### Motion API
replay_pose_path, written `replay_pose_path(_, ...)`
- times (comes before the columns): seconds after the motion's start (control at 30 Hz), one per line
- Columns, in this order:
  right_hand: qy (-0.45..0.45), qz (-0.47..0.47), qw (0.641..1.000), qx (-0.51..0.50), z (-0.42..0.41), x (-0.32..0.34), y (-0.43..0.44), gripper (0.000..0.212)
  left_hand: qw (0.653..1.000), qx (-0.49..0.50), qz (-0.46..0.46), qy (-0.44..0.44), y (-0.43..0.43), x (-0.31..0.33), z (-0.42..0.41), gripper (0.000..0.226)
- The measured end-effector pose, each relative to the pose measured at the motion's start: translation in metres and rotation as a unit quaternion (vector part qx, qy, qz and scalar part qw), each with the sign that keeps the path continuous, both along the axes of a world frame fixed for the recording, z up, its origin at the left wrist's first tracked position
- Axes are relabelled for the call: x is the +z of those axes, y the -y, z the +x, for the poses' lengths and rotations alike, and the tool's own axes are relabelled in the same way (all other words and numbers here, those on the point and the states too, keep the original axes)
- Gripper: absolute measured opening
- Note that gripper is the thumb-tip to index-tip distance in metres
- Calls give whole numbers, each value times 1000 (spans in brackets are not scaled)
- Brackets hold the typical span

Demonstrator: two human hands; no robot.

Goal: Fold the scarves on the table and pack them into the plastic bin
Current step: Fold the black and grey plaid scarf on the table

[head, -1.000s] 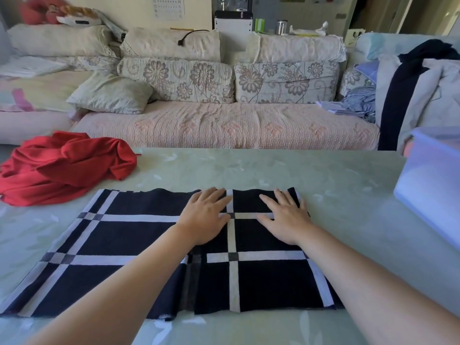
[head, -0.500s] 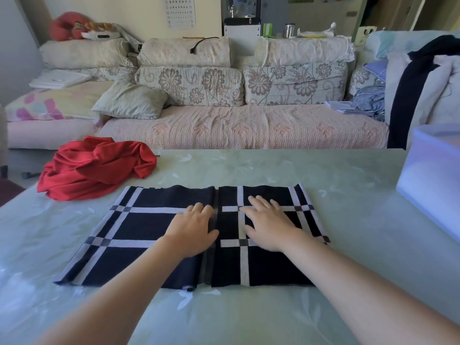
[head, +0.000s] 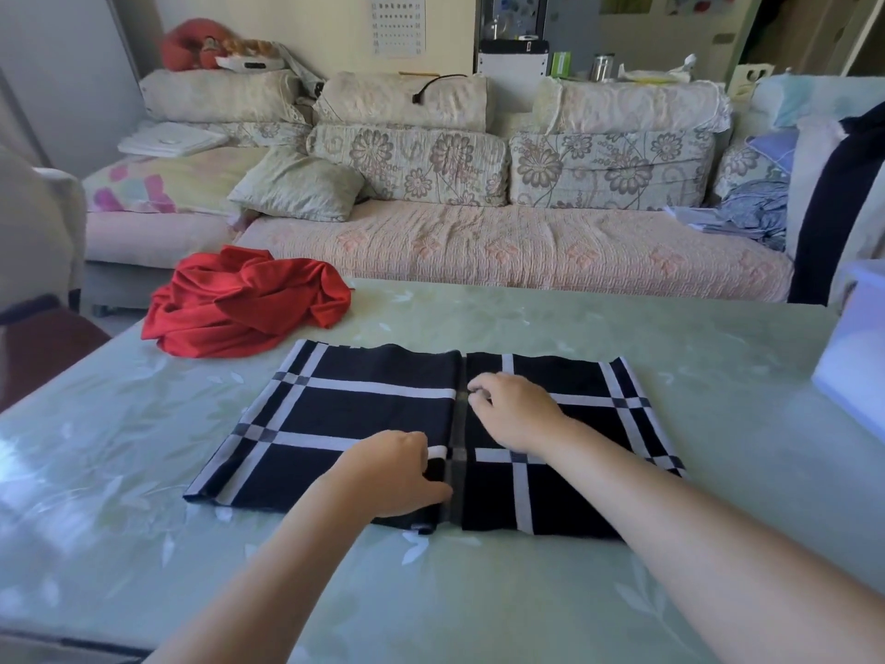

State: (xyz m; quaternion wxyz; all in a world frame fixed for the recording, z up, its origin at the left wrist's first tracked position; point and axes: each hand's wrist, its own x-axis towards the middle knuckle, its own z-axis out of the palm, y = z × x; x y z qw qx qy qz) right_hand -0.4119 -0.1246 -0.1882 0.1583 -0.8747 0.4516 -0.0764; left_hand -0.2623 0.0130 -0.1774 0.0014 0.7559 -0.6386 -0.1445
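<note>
**Both hands at the middle edge of the checked scarf**

A black checked scarf (head: 373,414) with white stripes lies flat in the middle of the pale green bench (head: 527,591). It is spread left to right. A cloth edge runs near to far across its centre, where one layer lies over the other.

The left hand (head: 397,472) rests on the near part of the scarf, just left of that edge. Its fingers are curled and its thumb lies against the edge, so it seems to grip the layer there. The right hand (head: 515,414) sits farther from the viewer, just right of the same edge. Its fingers are bent in, pinching the cloth at the line. The two hands are near each other but apart.

A red scarf (head: 244,304) lies crumpled at the far left of the bench, close to the checked one's far left corner. The plastic bin (head: 857,366) stands at the right edge, well apart from both scarves. A sofa (head: 503,246) with floral cushions runs behind the bench.
</note>
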Motion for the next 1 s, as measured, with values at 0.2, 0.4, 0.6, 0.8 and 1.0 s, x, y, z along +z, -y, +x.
replay_pose_path(0.2, 57, -10, 994, -98, 44, 1, 36, 32, 999, 10, 9, 31, 16, -5, -11, 32)
replay_pose_path(0.4, 28, 16, 992, -118, 77, -10, 61, 47, 1000, -7, 22, -5, 24, 5, -9, 23)
replay_pose_path(0.6, 164, -30, 981, -98, 94, 1, 73, 37, 995, -1, -33, -96, 30, 25, 4, 31)
replay_pose_path(0.8, -48, -72, 990, -108, 86, -11, 72, 31, 995, -37, 69, -55, 37, 2, -6, 41)
replay_pose_path(1.0, -56, -86, 994, 29, 61, -26, 36, 47, 982, -61, -172, 54, 34, -31, 2, 49)
